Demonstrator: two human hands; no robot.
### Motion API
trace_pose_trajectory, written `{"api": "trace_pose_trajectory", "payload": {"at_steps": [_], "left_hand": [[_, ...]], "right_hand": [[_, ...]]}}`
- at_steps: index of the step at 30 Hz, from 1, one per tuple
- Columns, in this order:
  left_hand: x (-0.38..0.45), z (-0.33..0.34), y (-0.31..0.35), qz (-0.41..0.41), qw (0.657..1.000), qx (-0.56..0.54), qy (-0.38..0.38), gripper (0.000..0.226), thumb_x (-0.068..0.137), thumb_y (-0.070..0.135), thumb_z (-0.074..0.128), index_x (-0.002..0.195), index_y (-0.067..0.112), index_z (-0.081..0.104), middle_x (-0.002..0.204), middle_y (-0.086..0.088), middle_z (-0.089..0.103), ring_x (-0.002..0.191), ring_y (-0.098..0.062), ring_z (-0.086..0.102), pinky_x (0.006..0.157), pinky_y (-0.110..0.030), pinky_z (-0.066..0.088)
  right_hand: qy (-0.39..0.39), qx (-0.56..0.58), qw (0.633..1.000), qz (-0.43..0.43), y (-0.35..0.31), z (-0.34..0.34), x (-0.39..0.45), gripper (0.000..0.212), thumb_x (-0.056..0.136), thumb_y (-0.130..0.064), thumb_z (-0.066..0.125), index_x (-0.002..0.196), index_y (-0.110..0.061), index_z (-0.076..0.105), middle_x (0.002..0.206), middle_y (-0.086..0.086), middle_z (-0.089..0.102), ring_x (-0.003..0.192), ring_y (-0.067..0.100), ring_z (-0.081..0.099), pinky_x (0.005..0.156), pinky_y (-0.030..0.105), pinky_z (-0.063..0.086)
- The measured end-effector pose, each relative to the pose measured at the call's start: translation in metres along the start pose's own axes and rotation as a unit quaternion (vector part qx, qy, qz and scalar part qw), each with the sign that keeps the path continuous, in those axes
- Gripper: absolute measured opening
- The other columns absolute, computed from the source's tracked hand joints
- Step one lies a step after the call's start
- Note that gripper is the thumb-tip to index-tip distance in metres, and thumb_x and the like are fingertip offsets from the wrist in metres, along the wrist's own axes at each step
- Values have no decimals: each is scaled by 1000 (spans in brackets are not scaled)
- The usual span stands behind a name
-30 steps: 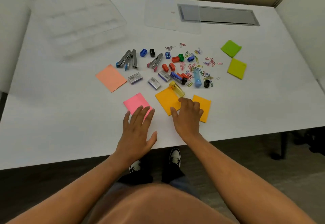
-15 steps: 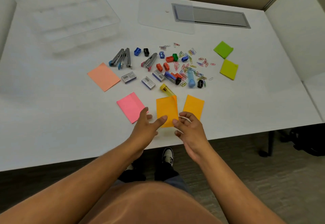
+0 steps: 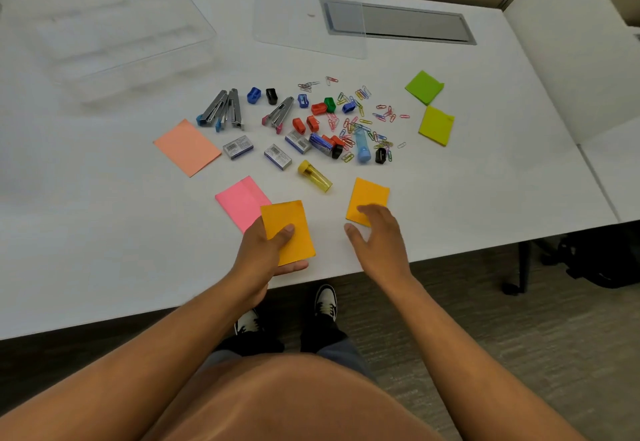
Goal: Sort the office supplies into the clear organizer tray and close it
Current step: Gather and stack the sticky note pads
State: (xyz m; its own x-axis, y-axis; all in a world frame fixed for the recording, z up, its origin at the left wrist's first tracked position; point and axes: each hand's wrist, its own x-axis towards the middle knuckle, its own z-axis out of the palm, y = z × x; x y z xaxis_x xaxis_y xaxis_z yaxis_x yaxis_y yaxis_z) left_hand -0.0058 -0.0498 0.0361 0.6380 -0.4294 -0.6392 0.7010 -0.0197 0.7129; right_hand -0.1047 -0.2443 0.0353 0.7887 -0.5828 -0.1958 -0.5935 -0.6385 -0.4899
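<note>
Pad: your left hand (image 3: pixel 263 250) grips one orange sticky pad (image 3: pixel 287 229) (light, floppy, pinch edges); right hand (image 3: pixel 377 236), fingers relaxed, touches second orange pad (image 3: pixel 369 198). Organizer tray (image 3: pixel 104 31) sits at 11 o'clock.

- Your left hand (image 3: pixel 263 250) is palm up at the near table edge, thumb pressed on top of an orange sticky pad (image 3: pixel 287 231), fingers under it.
- Your right hand (image 3: pixel 375 236) is spread, palm down, fingertips touching a second orange pad (image 3: pixel 369 196), thumb out to the side.
- Both forearms are bare, angled inward.
</note>
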Motion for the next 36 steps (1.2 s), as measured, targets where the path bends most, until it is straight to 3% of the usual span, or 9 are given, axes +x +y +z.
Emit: {"api": "trace_pose_trajectory", "payload": {"at_steps": [3,6,9,12,21,24,28,32,36], "left_hand": [[-4,-5,-3,-29,999,-23,-7,42,105,18,59,146,22,48,135,-6,63,111,-35,69,73,-48,66],[-5,-10,0,-60,997,-46,-21,35,107,13,54,140,26,50,136,-8,62,113,-38,68,76,-51,66],[-4,-18,1,-88,993,-64,-33,42,107,7,51,145,24,47,140,-12,59,119,-42,64,78,-53,65],[-5,-23,-2,-110,991,-50,-49,49,106,4,51,150,22,43,141,-13,58,119,-41,64,76,-50,66],[-6,-19,-5,-148,983,-75,-78,43,107,33,51,147,17,49,133,-17,67,116,-40,69,86,-55,62],[-8,-19,-1,-125,978,-124,-116,55,99,58,49,137,19,58,130,-17,71,118,-38,69,94,-57,58],[-8,-27,9,-13,999,-36,-34,30,105,27,56,134,18,60,127,-14,72,113,-32,71,80,-42,60],[-11,-55,15,20,998,-41,51,40,106,21,56,145,21,49,133,-9,66,112,-35,69,80,-49,65],[-16,-85,21,51,989,-86,109,32,108,25,53,139,26,50,128,-5,66,108,-35,70,71,-48,66]], "right_hand": [[-92,-166,980,-58,18,9,9,92,96,-72,37,164,-17,6,172,2,-5,159,23,-6,128,50,9],[-111,-242,958,-108,33,22,-16,110,87,-86,29,162,-17,-12,169,2,-22,156,24,-21,124,53,-4],[-47,-262,948,-172,46,30,-48,94,89,-64,64,159,-13,29,169,10,21,155,33,21,122,53,26],[66,-193,944,-260,57,30,-56,49,79,-17,86,125,-15,67,136,6,65,118,30,62,92,47,54],[183,59,949,-250,-15,-3,-55,26,87,-3,79,112,-10,78,115,3,77,110,14,71,99,28,55],[100,40,940,-324,-43,14,-53,26,91,-7,75,116,-11,76,126,4,72,122,19,65,104,33,53],[-21,17,916,-400,-58,39,-50,26,100,-26,66,121,-12,73,138,4,65,140,17,51,112,35,46],[-47,66,937,-341,-81,47,-39,41,99,-22,61,140,-15,57,145,0,57,138,12,50,110,37,49],[-163,-32,928,-332,-94,67,-12,94,90,-32,62,163,-20,5,172,-6,0,158,12,2,128,41,16]]}}
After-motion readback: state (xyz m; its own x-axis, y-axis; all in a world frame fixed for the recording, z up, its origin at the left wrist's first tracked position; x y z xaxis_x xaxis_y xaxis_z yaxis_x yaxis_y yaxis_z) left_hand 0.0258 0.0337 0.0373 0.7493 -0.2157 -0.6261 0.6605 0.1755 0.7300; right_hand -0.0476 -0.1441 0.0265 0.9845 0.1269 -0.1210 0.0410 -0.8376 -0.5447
